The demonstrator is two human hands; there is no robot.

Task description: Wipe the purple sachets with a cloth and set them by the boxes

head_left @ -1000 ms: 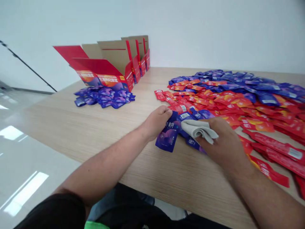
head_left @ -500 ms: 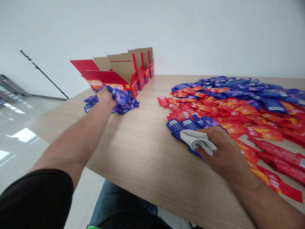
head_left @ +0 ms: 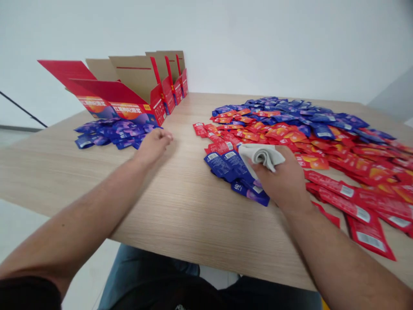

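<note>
My left hand (head_left: pixel 154 145) is just right of a pile of blue-purple sachets (head_left: pixel 111 132). Its fingers are loosely curled, slightly apart, and nothing shows in them. Folded and rolled, a light grey cloth (head_left: pixel 263 156) is gripped in my right hand (head_left: pixel 285 183). That hand is over the near edge of the sachets at the right, beside a small overlapping group of blue sachets (head_left: pixel 226 165). Its fingertips are partly hidden behind the cloth. Red-orange sachets (head_left: pixel 277 137) spread behind and to the right of it.
Open red cartons (head_left: pixel 129 113) with raised flaps stand in a row at the back left, behind the blue pile. More blue sachets (head_left: pixel 290 110) heap along the back right. Long red sachets (head_left: pixel 342 200) lie at the right. The wooden table (head_left: pixel 180 215) has its front edge by my legs.
My left hand has let go of a blue sachet on the left pile and moved right, away from it. My right hand still grips the cloth. The view has turned right.
</note>
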